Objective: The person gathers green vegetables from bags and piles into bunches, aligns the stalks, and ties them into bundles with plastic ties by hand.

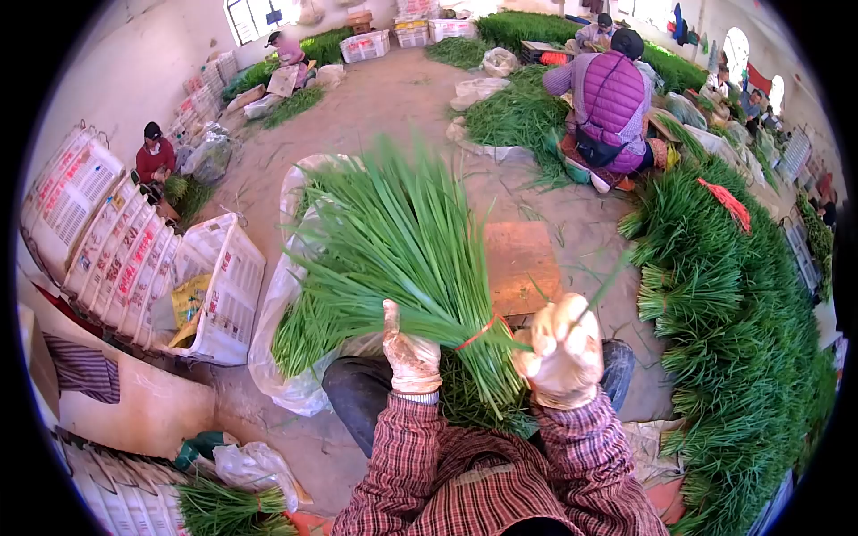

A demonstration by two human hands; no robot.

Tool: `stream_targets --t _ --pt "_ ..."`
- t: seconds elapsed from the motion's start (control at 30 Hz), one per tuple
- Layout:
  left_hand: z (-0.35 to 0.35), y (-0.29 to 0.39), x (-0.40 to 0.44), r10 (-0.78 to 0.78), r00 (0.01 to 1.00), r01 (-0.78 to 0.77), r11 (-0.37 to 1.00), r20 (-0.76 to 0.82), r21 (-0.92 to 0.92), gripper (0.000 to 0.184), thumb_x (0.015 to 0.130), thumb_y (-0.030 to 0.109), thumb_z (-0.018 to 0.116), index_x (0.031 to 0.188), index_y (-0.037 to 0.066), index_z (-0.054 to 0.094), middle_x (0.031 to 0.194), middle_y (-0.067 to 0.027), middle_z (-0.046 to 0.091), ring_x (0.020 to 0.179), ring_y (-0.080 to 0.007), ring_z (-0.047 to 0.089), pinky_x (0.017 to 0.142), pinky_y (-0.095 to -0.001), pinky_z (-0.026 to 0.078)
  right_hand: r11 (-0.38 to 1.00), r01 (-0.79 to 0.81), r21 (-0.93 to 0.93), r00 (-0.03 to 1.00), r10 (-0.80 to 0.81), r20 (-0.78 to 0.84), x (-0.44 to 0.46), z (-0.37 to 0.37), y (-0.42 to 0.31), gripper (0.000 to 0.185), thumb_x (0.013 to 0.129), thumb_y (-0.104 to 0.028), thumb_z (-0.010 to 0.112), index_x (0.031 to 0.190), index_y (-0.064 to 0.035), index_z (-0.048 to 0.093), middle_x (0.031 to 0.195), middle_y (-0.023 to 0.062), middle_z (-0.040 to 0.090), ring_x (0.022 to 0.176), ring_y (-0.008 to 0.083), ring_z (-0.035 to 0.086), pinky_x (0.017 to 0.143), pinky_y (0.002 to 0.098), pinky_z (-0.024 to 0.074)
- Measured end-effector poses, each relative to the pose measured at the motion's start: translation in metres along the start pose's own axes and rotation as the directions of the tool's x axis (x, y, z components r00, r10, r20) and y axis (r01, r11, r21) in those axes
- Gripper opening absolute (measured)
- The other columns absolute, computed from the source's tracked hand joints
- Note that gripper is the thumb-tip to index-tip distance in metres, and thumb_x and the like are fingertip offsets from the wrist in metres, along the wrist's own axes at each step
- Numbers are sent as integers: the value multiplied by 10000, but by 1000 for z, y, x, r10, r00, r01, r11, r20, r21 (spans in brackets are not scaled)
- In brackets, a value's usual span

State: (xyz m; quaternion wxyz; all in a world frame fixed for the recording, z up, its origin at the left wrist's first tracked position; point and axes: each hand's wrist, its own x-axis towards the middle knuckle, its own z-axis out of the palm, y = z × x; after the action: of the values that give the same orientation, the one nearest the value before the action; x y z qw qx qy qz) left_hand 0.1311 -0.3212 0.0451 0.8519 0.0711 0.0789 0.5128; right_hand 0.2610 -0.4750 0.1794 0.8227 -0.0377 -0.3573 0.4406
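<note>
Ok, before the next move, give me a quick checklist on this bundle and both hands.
1. Left hand at the bundle: ok, it is against the bundle's left side.
2. Red band around the bundle: ok, it crosses the stems below the leafy part. Tightness: cannot tell.
3. Right hand gripping the bundle: cannot tell, its fingers are curled beside the stems.
4. Right hand free of stray leaves: not ok, a green blade sticks out by its fingers.
5. Stem ends even: cannot tell, they blend into greenery below.
</note>
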Motion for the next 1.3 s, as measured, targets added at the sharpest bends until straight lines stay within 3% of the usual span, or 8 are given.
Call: stream_targets --t 0.37,0.43,0.53,0.67,0.87,1.03,1.17,1.3 --pt "-37 36 7 -28 999 27 998 -16 -64 467 1042 344 594 1379 22 554 1377 -116 626 1219 -291 601 1102 -488 456 828 -447 -337 884 354 -304 -81 -116 -40 188 966 -200 681 986 -17 644 887 158 700 684 249 711 589 341 595" --pt "-34 39 8 -67 997 71 992 48 -101 475 1046 350 586 1386 21 548 1383 -115 622 1225 -292 597 1104 -491 453 362 -757 -543 645 544 -537 -113 -135 -27 314 1012 -353 609 983 -48 679 932 142 730 750 268 731 650 359 592" --pt "-17 44 3 98 995 -98 995 -13 2 452 1056 357 560 1373 35 562 1406 -92 607 1253 -287 575 1114 -486 434 -787 -58 -614 550 487 -678 -142 -142 -8 562 1049 -547 413 899 -98 715 923 127 714 925 333 690 756 453 551" --pt "-18 51 -1 72 997 -70 996 21 -57 438 1059 342 559 1373 36 563 1394 -91 620 1245 -285 582 1116 -487 436 -427 -237 -873 775 459 -435 -150 -177 0 407 998 -457 569 910 -98 739 951 130 721 946 339 687 796 444 546" --pt "0 41 -11 151 987 -147 987 -57 68 433 1056 324 569 1382 38 555 1396 -85 616 1242 -256 584 1106 -443 457 -515 -94 -852 917 287 -275 -127 -149 -2 320 935 -394 658 1102 -129 723 1056 125 742 985 333 703 834 454 554" --pt "22 39 -20 214 972 -201 971 -96 128 473 1016 235 650 1422 39 508 1392 -112 596 1249 -273 581 1103 -469 470 -588 -207 -782 663 504 -554 -62 -46 -33 277 948 -379 659 1097 -156 727 973 121 748 903 335 719 806 445 564" --pt "24 34 -20 206 975 -195 973 -84 124 472 1014 235 652 1417 34 510 1375 -113 602 1241 -273 587 1089 -463 485 -118 -43 -992 902 422 -89 -40 -21 -18 230 943 -121 712 1170 -98 744 913 53 730 811 152 702 725 287 567" --pt "52 29 -34 239 969 -226 959 -63 173 499 1008 244 656 1415 6 492 1365 -129 592 1216 -269 597 1072 -455 494 -157 296 -942 874 443 201 -23 -5 24 417 895 -149 707 1310 -166 678 811 50 701 647 229 668 592 359 545"
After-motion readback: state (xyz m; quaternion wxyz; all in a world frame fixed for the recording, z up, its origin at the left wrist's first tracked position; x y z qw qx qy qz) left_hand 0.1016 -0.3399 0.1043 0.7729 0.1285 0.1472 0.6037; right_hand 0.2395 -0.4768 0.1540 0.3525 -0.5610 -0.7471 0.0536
